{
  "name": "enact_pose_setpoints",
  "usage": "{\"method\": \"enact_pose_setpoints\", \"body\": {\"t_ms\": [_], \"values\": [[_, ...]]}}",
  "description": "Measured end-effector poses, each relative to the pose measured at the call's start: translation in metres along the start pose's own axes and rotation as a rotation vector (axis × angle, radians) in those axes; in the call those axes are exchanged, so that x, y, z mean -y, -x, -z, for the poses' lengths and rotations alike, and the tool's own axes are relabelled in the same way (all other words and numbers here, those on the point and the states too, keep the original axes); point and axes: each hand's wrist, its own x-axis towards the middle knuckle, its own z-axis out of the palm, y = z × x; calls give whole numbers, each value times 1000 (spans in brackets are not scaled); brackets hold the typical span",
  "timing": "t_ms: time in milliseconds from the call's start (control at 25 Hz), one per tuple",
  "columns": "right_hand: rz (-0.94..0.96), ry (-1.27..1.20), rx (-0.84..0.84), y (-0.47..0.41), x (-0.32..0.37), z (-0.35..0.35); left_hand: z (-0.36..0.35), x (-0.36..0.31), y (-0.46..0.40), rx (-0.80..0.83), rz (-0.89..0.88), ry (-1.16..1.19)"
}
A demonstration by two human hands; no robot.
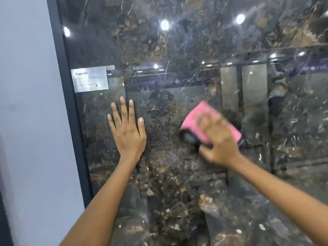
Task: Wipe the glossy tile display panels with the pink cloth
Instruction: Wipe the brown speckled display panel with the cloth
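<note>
Head view: wiping step is under way. Right hand (pixel 219 139) presses the cloth (pixel 200 115) flat on the panel (pixel 177 183), fingers spread over the cloth, thumb hooked under its lower edge; hand is motion-blurred, so I read a stroke in progress. Cloth sits at about 3 o'clock from frame centre, folded, with a dark underside curling out at its 8 o'clock corner. Left hand (pixel 128 130) is wide, fingers straight, palm flat on the panel at 9 o'clock of the cloth, well apart from it, holding nothing; likely bracing. Label (pixel 90 80) is stuck at 11 o'clock of the left hand, near the frame (pixel 71 103).

Next move, my call: carry the stroke across the unwiped area toward the left hand, keep even pressure, lift the left hand clear, go round the label.

Containers: none visible.
</note>
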Motion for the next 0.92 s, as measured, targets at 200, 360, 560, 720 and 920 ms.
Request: {"method": "enact_pose_setpoints", "body": {"t_ms": [200,360,560,720,920], "values": [[540,167,284,23,8,-4,19,21,32,36,-135,190],[-330,42,-210,-69,-17,7,10,59,119,59,-32,33],[529,-57,301,55,117,-58,1,71,133,51,-84,-40],[707,-77,429,85,113,-46,-2,75,138,44,-91,-35],[-155,-89,-97,-45,61,-28,1,71,140,39,-65,-1]]}}
